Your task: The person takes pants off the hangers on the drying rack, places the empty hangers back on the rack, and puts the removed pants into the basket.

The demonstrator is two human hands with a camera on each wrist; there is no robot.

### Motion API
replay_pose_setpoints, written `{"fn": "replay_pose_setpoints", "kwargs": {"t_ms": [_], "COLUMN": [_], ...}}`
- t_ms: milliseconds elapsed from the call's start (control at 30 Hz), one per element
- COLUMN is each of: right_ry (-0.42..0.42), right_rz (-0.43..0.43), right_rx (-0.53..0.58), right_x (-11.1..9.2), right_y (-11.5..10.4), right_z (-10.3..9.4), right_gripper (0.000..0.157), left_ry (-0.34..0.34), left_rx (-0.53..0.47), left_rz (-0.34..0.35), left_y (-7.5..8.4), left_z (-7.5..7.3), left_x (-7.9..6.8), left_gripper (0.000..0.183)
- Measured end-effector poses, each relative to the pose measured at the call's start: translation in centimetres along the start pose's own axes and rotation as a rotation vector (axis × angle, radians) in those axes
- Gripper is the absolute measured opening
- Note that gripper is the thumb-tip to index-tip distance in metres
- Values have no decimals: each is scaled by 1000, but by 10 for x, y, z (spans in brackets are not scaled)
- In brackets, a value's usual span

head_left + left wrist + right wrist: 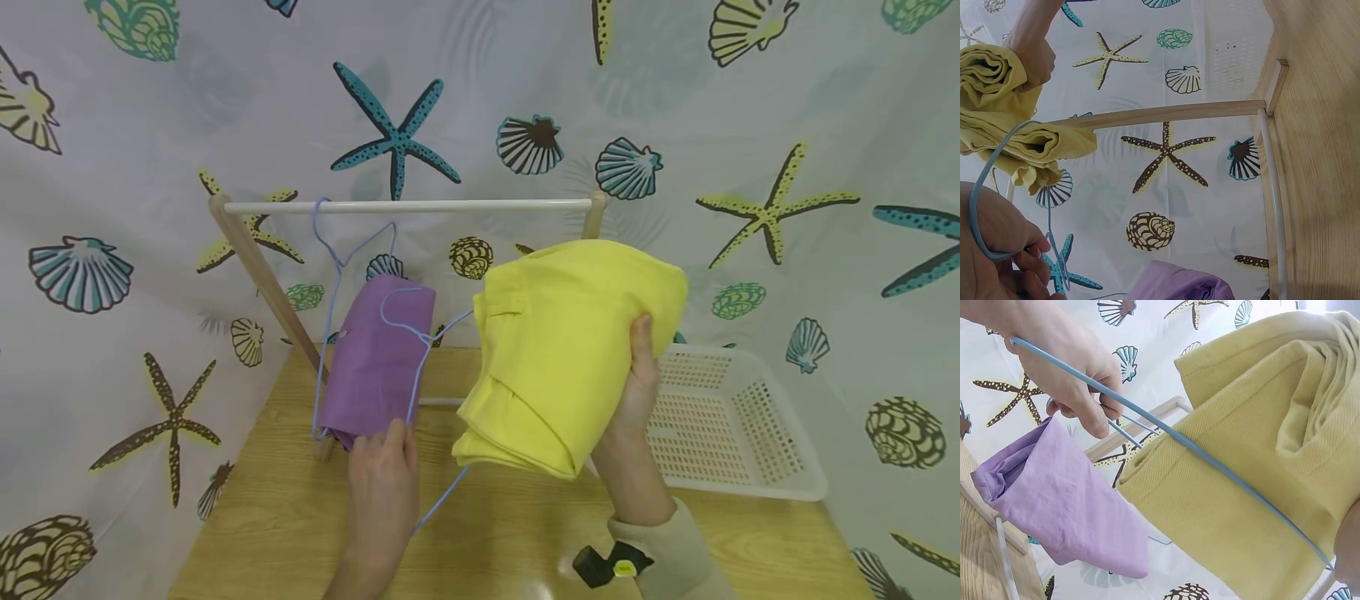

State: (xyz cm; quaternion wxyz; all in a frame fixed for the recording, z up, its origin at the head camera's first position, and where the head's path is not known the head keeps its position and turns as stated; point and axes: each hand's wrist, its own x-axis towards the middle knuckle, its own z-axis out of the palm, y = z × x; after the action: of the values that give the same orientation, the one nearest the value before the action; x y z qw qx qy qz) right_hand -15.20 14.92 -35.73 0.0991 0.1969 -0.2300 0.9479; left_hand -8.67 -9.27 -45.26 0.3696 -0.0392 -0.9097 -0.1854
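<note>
The left hand (384,471) has its fingers curled around one side of a thin, light-blue clothes hanger (425,337), whose far part passes behind a thick, folded bundle of bright yellow woven cloth (562,358) in the head view. The right hand (639,392) grips that bundle at its right edge, thumb pressed on the near face and the other fingers hidden behind, so most of the cloth extends leftward from the thumb; just beyond the left fingers hangs a folded purple cloth (382,358).
</note>
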Motion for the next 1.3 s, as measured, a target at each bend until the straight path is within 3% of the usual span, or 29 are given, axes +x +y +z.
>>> {"fn": "replay_pose_setpoints", "kwargs": {"t_ms": [167, 267, 500, 700, 933, 1100, 1300], "right_ry": [39, 110, 182, 268, 272, 231, 213], "right_rz": [-4, 10, 43, 28, 82, 106, 119], "right_rx": [-41, -67, -86, -168, -167, -179, -190], "right_x": [1, 2, 6, 9, 8, 6, 5], "right_y": [3, 6, 15, 25, 27, 23, 13], "right_z": [3, 5, 7, 8, 6, 5, 3], "right_gripper": [29, 30, 31, 32, 32, 30, 27], "left_ry": [33, 61, 45, 55, 22, -22, -15], "left_rx": [27, 32, 28, 25, 22, -10, -65], "left_rz": [2, 7, -1, 16, 25, -15, -46], "left_y": [0, 0, -2, -2, 0, 1, -2], "left_z": [2, 3, 0, -1, -1, 0, 2], "left_x": [-1, -1, 1, 1, -1, -1, 2], "left_gripper": [30, 29, 29, 29, 29, 29, 27]}}
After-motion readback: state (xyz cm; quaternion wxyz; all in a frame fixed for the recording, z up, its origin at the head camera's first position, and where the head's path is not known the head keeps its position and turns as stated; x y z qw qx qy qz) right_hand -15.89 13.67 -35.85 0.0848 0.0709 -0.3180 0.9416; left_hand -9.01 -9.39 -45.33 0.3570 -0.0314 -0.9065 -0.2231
